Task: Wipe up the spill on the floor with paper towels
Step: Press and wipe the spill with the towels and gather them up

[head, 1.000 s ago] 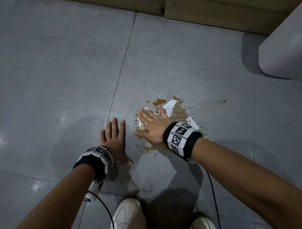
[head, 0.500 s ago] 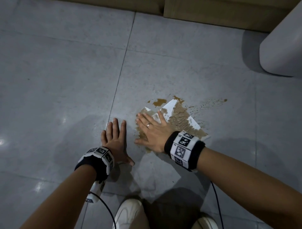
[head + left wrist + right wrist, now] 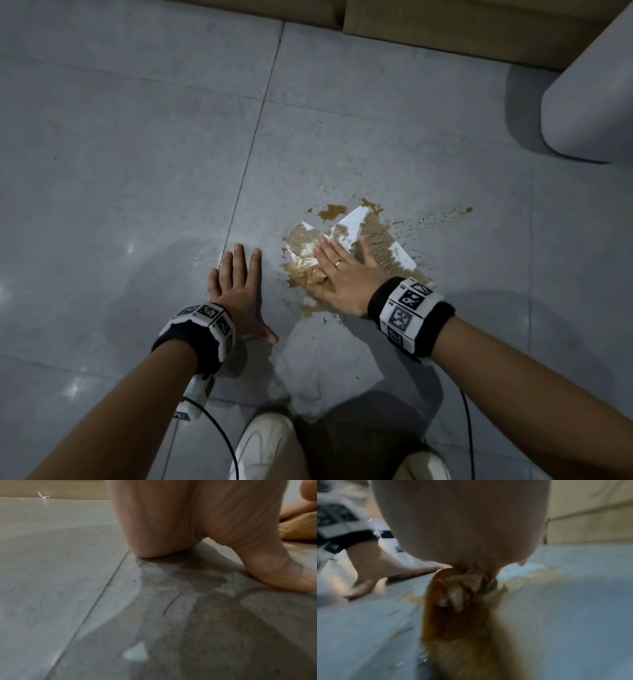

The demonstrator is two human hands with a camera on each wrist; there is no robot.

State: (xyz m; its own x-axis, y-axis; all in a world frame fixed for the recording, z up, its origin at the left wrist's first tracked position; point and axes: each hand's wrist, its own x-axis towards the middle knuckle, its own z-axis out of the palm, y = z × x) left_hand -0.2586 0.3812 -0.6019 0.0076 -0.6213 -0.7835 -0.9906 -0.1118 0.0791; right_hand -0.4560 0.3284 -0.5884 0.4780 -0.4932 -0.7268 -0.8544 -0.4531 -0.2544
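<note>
A brown spill [image 3: 330, 210] lies on the grey tile floor [image 3: 137, 154], with fine splatter [image 3: 459, 210] trailing to the right. A white paper towel [image 3: 356, 221] covers most of it, soaked brown and crumpled at its left end [image 3: 303, 250]. My right hand [image 3: 337, 265] presses flat on the towel with straight fingers. In the right wrist view the wet towel [image 3: 464, 588] bunches under my palm above a brown smear [image 3: 453, 622]. My left hand [image 3: 236, 274] rests flat on bare tile just left of the spill, holding nothing, and its thumb [image 3: 274, 568] touches the floor.
A rounded white object [image 3: 589, 102] stands at the upper right. A beige base panel [image 3: 445, 27] runs along the far edge. My white shoes [image 3: 267, 445] and black wrist cables [image 3: 469, 428] are near the bottom. A grout line [image 3: 246, 171] runs past my left hand.
My right hand has slid a little to the right and toward me on the towel. The towel's left end has bunched up and soaked browner. The left hand has stayed put.
</note>
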